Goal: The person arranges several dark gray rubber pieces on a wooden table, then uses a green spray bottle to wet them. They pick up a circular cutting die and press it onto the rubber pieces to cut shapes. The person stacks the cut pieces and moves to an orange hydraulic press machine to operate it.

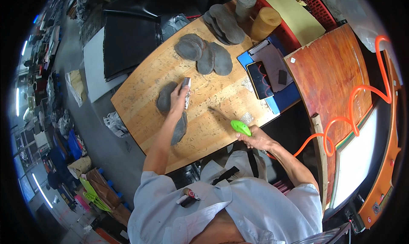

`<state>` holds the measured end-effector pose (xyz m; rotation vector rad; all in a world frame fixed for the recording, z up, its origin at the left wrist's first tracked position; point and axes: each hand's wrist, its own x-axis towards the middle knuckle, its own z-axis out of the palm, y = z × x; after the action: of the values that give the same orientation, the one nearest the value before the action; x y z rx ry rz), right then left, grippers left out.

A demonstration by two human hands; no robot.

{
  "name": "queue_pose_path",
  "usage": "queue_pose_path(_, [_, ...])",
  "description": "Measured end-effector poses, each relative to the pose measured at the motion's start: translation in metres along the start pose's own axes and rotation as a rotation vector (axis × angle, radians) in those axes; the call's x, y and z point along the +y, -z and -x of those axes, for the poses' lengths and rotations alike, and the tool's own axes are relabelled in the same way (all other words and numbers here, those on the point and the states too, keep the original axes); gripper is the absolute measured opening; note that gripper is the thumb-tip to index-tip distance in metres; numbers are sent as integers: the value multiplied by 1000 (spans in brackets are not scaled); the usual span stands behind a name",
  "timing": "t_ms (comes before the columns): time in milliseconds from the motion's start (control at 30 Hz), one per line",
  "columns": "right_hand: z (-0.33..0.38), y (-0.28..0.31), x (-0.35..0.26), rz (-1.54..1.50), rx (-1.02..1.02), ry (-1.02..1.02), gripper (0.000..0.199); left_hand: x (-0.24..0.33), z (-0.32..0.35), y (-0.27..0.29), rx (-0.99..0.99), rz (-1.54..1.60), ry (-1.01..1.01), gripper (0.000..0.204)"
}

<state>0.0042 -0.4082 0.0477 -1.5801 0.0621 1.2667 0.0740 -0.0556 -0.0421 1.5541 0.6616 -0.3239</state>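
My left hand (pixel 178 100) is closed on a narrow silvery block (pixel 187 90) with a dark end, over the wooden table. Right under it lies a dark grey sole-shaped piece (pixel 165 97), partly hidden by the hand. A second grey piece (pixel 180 131) lies nearer me, beside my left forearm. My right hand (pixel 256 139) grips a green air blow gun (pixel 241 127) at the table's near edge. Its thin dark nozzle points left across the tabletop, apart from the grey pieces. An orange coiled hose (pixel 330 135) runs off to the right from my right hand.
Stacks of grey sole pieces (pixel 215 58) lie on the far part of the table (pixel 140 99). A phone (pixel 260 80) rests on a blue clipboard (pixel 272 103). Behind stand a grey roll (pixel 246 5) and a tan roll (pixel 266 22). A reddish wooden board (pixel 330 65) is at right.
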Motion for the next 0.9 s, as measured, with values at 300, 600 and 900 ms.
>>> queue_pose_path(300, [23,19,-2,113,117,11,47,2,-20,-54,348,-584,-445,85])
queue_pose_path(600, [16,23,-22,98,153,29,51,75,-190,-93,688,153,218,92])
queue_pose_path(900, [5,33,-18,-13,-99,83,57,41,-46,-17,-102,767,-48,48])
